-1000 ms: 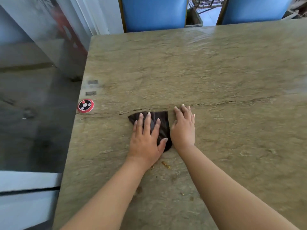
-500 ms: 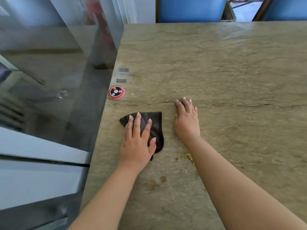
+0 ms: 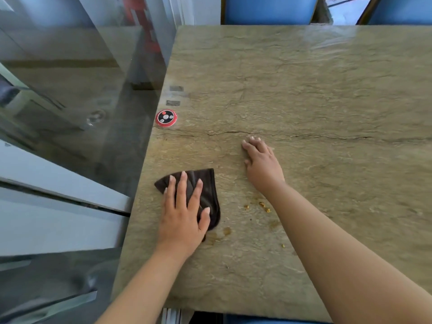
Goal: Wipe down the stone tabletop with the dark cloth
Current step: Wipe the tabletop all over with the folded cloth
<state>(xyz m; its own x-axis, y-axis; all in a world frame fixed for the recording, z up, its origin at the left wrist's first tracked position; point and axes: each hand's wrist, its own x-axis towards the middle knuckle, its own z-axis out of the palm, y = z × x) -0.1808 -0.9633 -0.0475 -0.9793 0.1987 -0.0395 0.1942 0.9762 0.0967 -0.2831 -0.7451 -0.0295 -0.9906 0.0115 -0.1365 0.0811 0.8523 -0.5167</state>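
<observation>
A folded dark brown cloth [image 3: 208,188] lies near the left edge of the greenish-brown stone tabletop [image 3: 315,94]. My left hand [image 3: 183,213] presses flat on the cloth with straight, spread fingers and covers much of it. My right hand [image 3: 263,163] rests flat on the bare stone to the right of the cloth and farther from me, apart from it. Small yellow crumbs [image 3: 264,205] and brownish smears [image 3: 225,230] lie on the stone between my two forearms.
A round red and black call button [image 3: 166,117] sits at the table's left edge, with two grey stickers [image 3: 175,95] beyond it. A glass partition runs along the left side. Two blue chairs [image 3: 268,9] stand at the far edge.
My left hand has slid the cloth to the left and toward me, away from the right hand. The right hand has stayed near the long crack in the stone.
</observation>
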